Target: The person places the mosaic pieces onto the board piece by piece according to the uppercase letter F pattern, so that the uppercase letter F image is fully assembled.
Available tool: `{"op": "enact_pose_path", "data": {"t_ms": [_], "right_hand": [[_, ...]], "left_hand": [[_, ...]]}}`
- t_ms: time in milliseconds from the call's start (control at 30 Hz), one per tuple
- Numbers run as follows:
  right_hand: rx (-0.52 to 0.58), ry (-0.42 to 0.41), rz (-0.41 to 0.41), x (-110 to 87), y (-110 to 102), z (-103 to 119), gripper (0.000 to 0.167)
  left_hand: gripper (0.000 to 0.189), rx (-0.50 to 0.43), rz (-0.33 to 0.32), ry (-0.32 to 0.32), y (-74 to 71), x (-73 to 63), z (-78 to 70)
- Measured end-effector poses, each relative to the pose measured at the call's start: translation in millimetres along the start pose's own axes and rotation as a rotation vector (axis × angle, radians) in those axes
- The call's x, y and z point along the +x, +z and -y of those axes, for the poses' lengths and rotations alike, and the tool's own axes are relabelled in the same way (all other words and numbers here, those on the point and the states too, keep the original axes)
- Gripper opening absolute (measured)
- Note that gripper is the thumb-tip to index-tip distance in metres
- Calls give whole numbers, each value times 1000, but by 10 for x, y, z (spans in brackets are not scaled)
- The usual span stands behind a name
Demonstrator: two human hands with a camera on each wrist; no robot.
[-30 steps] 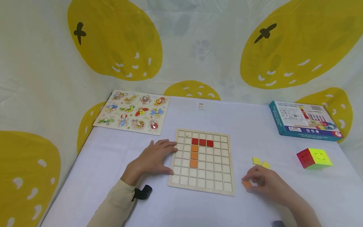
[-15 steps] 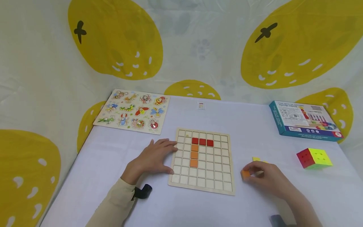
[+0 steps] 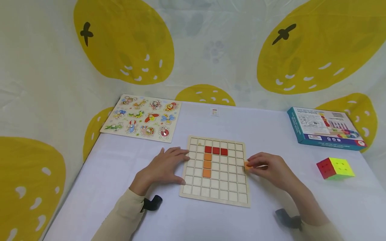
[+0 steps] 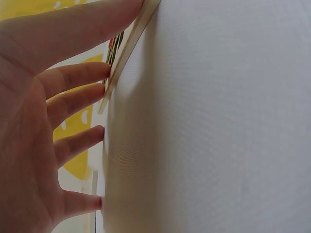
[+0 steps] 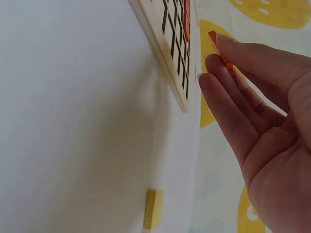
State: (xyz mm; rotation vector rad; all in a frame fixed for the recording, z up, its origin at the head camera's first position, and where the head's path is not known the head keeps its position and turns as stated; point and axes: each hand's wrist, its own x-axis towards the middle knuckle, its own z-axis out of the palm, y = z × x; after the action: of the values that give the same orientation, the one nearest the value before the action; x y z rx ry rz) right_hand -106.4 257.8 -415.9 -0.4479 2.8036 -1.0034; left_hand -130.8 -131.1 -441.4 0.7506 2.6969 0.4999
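A wooden grid board [image 3: 228, 199] lies on the white table. Three red tiles [image 3: 216, 150] form a row in its upper part, and three orange tiles [image 3: 207, 164] run down below the leftmost red one. My left hand [image 3: 164, 168] is spread with thumb and fingertips at the board's left edge. Between thumb and fingers, my right hand [image 3: 272, 168] pinches another orange tile [image 5: 221, 52] over the board's right edge. A yellow tile [image 5: 154, 208] lies on the table in the right wrist view; the right hand hides that spot in the head view.
An insect peg puzzle [image 3: 141, 117] lies at the back left. A small printed card [image 3: 214, 112] is behind the board. To the right are a teal toy box [image 3: 327, 129] and a puzzle cube [image 3: 335, 168]. A fruit-patterned cloth [image 3: 211, 50] hangs behind.
My right hand has picked up the orange tile from the table and carried it left and away from me to the board's right edge. The left hand has stayed in place.
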Motion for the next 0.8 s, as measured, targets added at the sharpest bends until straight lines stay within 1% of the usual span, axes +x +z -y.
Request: {"op": "enact_pose_path", "data": {"t_ms": [100, 233, 367, 500, 567, 700, 800], "right_hand": [[23, -33, 9, 84, 45, 70, 23], [46, -52, 40, 183, 149, 185, 22], [91, -72, 97, 267, 285, 299, 20], [187, -138, 172, 328, 434, 387, 19], [217, -178, 199, 352, 512, 419, 19], [195, -226, 237, 380, 650, 483, 18], [172, -217, 266, 377, 726, 534, 17]], "left_hand": [[81, 9, 4, 0, 5, 1, 4], [82, 11, 6, -2, 5, 2, 4], [82, 7, 3, -3, 4, 2, 5], [81, -1, 1, 3, -1, 2, 6], [82, -6, 1, 6, -3, 4, 7], [81, -9, -2, 13, -4, 12, 10], [81, -7, -2, 12, 1, 13, 12]]}}
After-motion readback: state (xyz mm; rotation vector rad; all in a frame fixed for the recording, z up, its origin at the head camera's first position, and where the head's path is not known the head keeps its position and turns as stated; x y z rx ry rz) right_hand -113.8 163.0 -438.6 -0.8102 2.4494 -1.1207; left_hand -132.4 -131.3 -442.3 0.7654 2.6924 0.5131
